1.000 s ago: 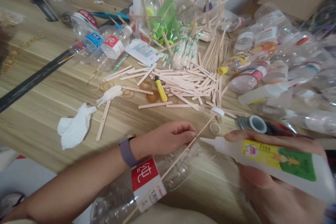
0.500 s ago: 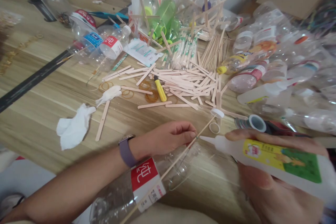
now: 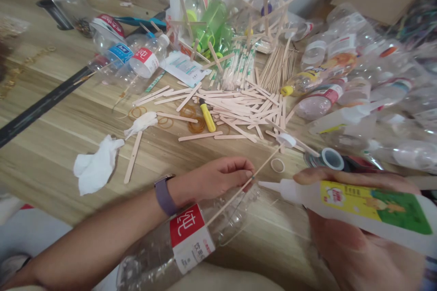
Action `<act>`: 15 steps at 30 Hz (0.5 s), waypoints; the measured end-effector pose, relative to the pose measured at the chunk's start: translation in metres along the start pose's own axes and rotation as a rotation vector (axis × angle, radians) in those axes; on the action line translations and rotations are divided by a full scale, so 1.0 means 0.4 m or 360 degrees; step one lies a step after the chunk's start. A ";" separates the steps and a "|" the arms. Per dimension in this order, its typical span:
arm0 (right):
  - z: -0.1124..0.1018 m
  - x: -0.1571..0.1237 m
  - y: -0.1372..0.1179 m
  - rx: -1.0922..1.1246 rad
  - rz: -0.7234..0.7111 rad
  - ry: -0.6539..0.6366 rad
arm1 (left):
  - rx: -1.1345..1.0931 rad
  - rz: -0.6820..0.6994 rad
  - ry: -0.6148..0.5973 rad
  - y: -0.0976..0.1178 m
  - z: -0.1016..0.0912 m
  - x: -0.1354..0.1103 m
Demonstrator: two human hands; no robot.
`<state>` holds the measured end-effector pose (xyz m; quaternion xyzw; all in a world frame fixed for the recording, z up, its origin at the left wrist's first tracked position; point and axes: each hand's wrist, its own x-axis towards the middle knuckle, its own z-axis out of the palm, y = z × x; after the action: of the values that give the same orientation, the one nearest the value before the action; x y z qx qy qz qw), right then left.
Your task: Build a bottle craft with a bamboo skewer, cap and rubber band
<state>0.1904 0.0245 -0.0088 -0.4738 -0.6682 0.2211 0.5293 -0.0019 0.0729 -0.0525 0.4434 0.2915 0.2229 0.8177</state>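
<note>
My left hand [image 3: 228,177], wearing a purple-strapped watch [image 3: 165,195], is closed with thumb and fingers around a thin wooden stick [image 3: 235,196] near the neck of a clear plastic bottle [image 3: 146,245]. The bottle lies tilted below my forearm and has a red and white label. At the stick's far end is a white cap [image 3: 286,140]; whether they are joined I cannot tell. My right hand [image 3: 355,241] grips a glue bottle [image 3: 372,204] with a yellow and green label. Its nozzle points left, a small gap from the stick and my left fingertips.
Flat wooden craft sticks [image 3: 246,107] lie heaped ahead, beside a yellow-handled tool [image 3: 207,116] and rubber bands [image 3: 193,118]. Clear bottles [image 3: 355,68] crowd the right. A tape roll [image 3: 329,159] sits beyond the glue bottle. Crumpled tissue [image 3: 97,163] lies left.
The glue nozzle has drawn slightly right, away from the stick. The white cap has shifted a little up and right. The stick's lower part no longer shows across the bottle label.
</note>
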 end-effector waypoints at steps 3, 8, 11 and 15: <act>0.003 -0.001 -0.014 -0.0070 0.0047 0.0033 | -0.0140 -0.0020 0.0009 -0.006 0.001 0.000; 0.008 0.009 -0.051 -0.0279 0.0096 -0.0046 | -0.0256 -0.0039 0.0041 -0.009 0.000 0.000; 0.012 0.007 -0.044 -0.0294 -0.0032 -0.0026 | -0.0245 -0.0085 0.0075 -0.010 0.000 0.001; 0.015 0.000 -0.032 -0.0163 -0.0056 -0.0004 | -0.0252 -0.0073 0.0079 -0.011 0.001 0.002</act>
<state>0.1799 0.0199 -0.0008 -0.4883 -0.6874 0.1777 0.5074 -0.0006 0.0709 -0.0565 0.3648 0.3033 0.2375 0.8477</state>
